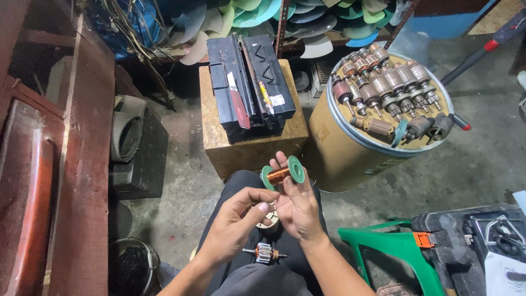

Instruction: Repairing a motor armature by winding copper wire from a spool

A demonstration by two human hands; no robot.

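Observation:
My right hand (pixel 298 208) holds up a small spool of copper wire (pixel 282 174) with green end discs, pinched between the fingers. My left hand (pixel 238 216) is right beside it, thumb and fingers curled together close to the spool, perhaps pinching a fine wire that I cannot make out. A small bare motor armature (pixel 264 253) with a steel shaft lies on my lap below both hands. Both hands hover over my knees, in dark trousers.
A cardboard drum (pixel 339 159) at the right carries several wound armatures (pixel 392 87) on its lid. A black battery-like box (pixel 249 82) sits on a wooden block (pixel 219 148). A green plastic frame (pixel 383 246) and black case (pixel 466 241) lie at the lower right. Fan blades (pixel 329 22) hang behind.

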